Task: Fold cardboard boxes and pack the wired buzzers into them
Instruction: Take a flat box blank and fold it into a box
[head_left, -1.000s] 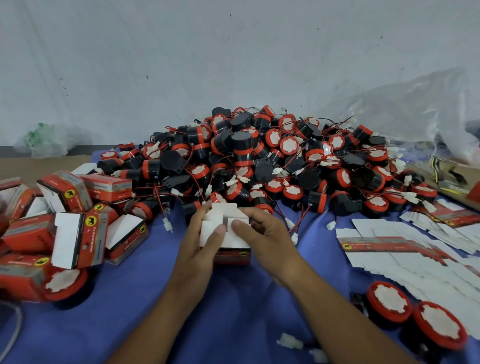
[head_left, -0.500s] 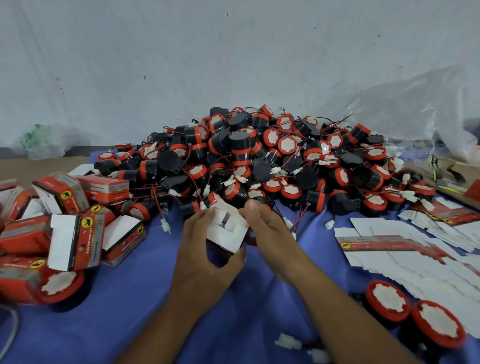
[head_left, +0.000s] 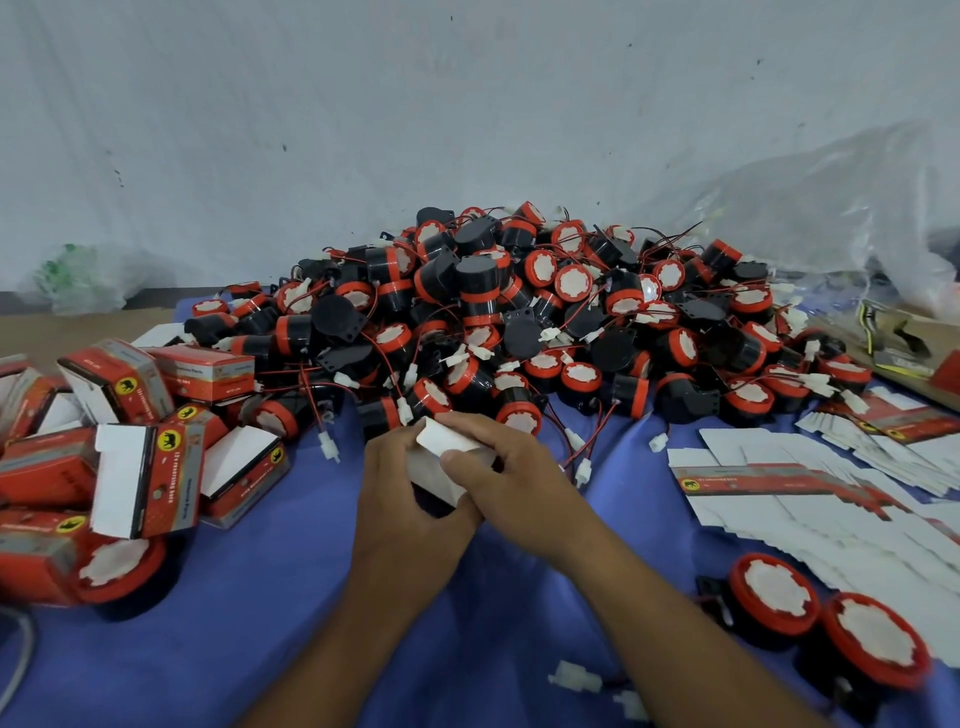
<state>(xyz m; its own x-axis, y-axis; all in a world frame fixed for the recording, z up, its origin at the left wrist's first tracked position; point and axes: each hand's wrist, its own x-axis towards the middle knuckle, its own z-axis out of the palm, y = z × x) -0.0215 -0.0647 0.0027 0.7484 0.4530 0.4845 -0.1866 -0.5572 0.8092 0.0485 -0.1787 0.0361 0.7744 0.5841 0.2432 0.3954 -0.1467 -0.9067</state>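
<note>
Left hand (head_left: 400, 501) and right hand (head_left: 511, 475) curl round a white cardboard box (head_left: 448, 440) mid-counter (head_left: 249, 613), buzzer heap (head_left: 519, 322) edging close at 12, folded boxes (head_left: 148, 467) at 9, flat blanks (head_left: 810, 499) at 3.

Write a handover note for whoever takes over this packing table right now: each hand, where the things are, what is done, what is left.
Left hand grips the box from below; right hand holds it from above, thumb on its white flap. Whether a buzzer is inside cannot be seen.
Buzzer pile sits behind the hands on the blue cloth; two loose buzzers lie at the near right.
Flat box blanks are fanned out on the right.
Done: folded boxes are heaped on the left, some with flaps open.
Left: close this box, then fold and fill more; the pile is large.
</note>
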